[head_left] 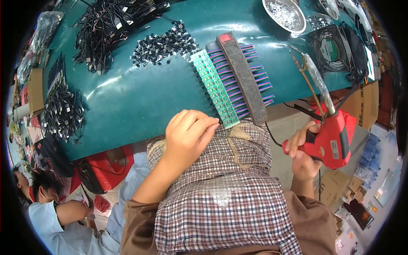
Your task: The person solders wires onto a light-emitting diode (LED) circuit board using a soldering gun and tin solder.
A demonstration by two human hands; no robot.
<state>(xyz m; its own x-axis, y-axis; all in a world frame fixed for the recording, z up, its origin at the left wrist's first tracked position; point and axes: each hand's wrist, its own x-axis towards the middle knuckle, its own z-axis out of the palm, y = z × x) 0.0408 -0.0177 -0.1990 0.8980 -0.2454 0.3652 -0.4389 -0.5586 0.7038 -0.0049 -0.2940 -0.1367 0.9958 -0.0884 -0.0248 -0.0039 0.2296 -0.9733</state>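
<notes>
Head view: the left hand (189, 134) is laid loosely curled, holding nothing, fingertips touching the near end of the green board strip (214, 87) on the counter (127, 97). Beyond the fingers, coloured wires (255, 72) are pinned under a grey bar (243, 76). The right hand (304, 155) is closed around a red soldering gun (329, 127), raised beside the strip. Fingers could be burned if the tip were swung close.

Bright, even light, sharp centre, glare on table (127, 102), fisheye-bent edges
</notes>
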